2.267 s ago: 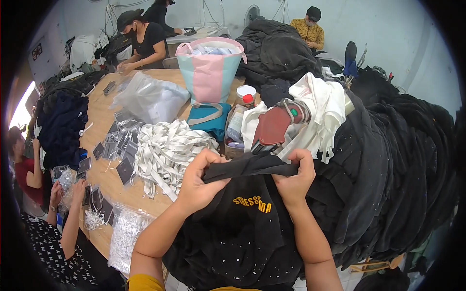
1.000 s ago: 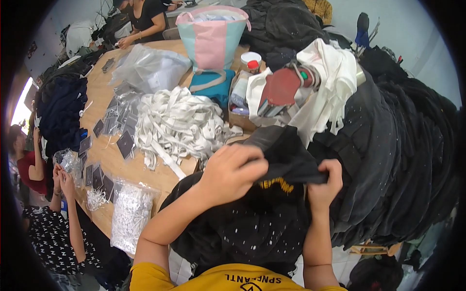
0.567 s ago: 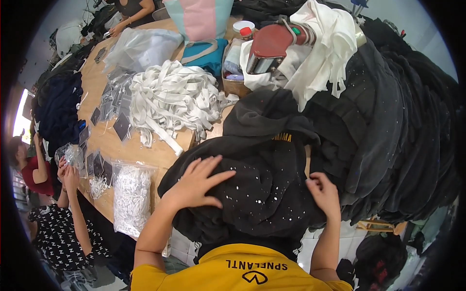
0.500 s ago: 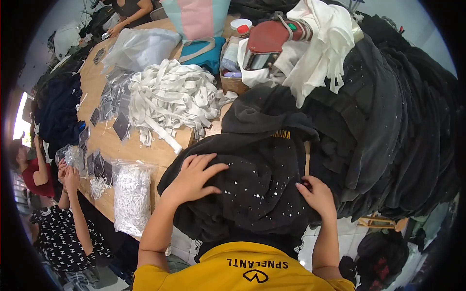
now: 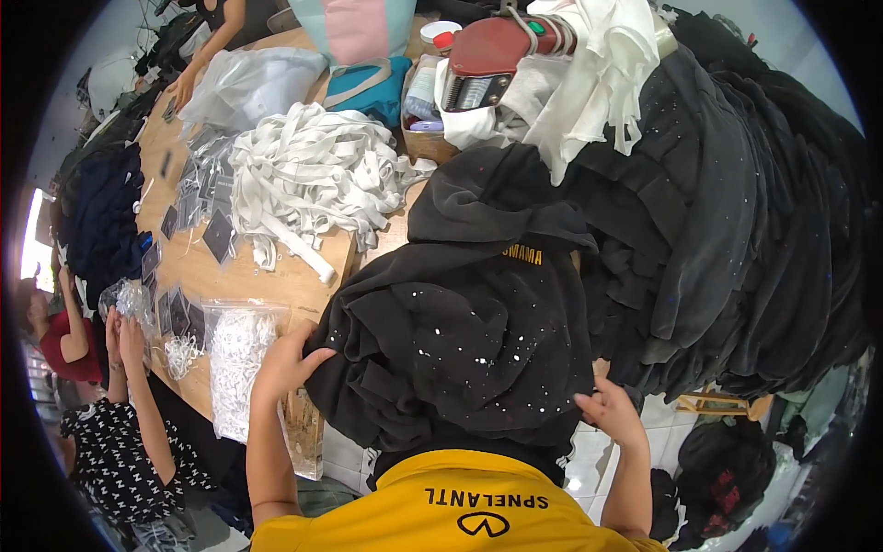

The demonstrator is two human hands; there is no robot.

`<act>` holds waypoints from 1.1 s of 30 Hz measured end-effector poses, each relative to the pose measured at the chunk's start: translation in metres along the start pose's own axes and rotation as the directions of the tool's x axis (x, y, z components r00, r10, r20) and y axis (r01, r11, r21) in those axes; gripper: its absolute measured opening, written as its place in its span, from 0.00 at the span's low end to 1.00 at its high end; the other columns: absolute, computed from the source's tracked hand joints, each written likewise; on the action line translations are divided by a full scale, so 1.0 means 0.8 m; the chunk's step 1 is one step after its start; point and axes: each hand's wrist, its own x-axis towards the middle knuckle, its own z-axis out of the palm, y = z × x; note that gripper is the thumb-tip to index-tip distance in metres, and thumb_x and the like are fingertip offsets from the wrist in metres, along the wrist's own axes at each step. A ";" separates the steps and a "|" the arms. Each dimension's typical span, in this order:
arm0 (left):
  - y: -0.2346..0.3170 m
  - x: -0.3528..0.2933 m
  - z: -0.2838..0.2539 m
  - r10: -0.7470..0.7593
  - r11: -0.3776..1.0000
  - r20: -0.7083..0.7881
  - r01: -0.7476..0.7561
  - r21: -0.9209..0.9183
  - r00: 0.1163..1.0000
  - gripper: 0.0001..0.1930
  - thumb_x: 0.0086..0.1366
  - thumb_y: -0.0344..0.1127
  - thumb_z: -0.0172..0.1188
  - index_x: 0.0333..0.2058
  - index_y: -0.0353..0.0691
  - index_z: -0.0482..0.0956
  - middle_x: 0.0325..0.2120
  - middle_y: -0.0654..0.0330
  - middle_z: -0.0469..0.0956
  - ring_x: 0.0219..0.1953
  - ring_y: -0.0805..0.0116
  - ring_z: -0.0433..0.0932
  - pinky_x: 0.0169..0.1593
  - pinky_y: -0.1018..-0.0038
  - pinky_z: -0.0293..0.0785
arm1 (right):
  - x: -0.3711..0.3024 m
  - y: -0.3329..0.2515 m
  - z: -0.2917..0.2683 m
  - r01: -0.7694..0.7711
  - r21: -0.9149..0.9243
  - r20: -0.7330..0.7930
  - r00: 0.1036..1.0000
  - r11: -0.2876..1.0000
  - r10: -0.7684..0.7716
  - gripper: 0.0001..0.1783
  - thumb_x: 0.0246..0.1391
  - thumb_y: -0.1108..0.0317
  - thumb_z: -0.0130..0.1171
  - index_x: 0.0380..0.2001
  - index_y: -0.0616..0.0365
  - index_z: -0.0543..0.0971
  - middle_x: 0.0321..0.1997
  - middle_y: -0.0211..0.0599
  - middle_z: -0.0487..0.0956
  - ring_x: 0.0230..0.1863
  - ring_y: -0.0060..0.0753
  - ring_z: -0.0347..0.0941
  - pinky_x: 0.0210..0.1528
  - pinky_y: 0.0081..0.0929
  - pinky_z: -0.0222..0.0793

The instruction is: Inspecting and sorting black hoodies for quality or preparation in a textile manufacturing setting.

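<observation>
A black, white-speckled sweatshirt lies bunched over the table's near edge and my lap, with a small patch of yellow lettering near its folded top. At its left edge is my left hand, thumb on top of the cloth and fingertips partly hidden behind it, closed on that edge. My right hand is beside the lower right edge, its index finger stretched up and thumb apart; no cloth shows in it.
A mound of white tape strips and a clear bag of white cords lie on the wooden table. Dark garments are piled on the right. A red-and-metal device stands behind. Another person's hands work at left.
My left hand has moved from the sweatshirt's top to its left edge. My right hand has slid down and off the right side. The cloth looks more spread out.
</observation>
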 end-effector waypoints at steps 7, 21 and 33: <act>0.004 -0.033 -0.073 -0.265 -0.052 -0.349 -0.374 -0.926 0.899 0.18 0.63 0.43 0.57 0.46 0.40 0.74 0.42 0.60 0.76 0.43 0.68 0.76 0.48 0.71 0.72 | 0.025 -0.022 -0.037 0.395 0.299 -0.466 0.855 0.868 -0.229 0.09 0.55 0.71 0.57 0.38 0.58 0.71 0.22 0.19 0.67 0.17 0.10 0.58 0.18 0.12 0.50; 0.137 0.035 -0.053 0.539 0.806 -0.142 -0.557 -0.202 0.830 0.34 0.60 0.34 0.56 0.63 0.35 0.54 0.66 0.49 0.51 0.68 0.58 0.48 0.67 0.65 0.43 | 0.125 -0.112 0.026 0.617 -0.326 -0.418 0.586 0.716 -0.695 0.19 0.54 0.74 0.58 0.50 0.60 0.71 0.28 0.28 0.73 0.31 0.18 0.68 0.39 0.17 0.65; 0.086 -0.041 0.049 0.039 0.955 0.098 -0.066 0.288 0.994 0.18 0.52 0.37 0.64 0.41 0.38 0.75 0.27 0.60 0.79 0.27 0.60 0.77 0.34 0.64 0.74 | 0.058 -0.052 -0.018 0.277 -0.782 -0.445 0.378 0.558 -0.812 0.23 0.50 0.67 0.59 0.50 0.61 0.72 0.57 0.46 0.67 0.57 0.45 0.62 0.60 0.37 0.55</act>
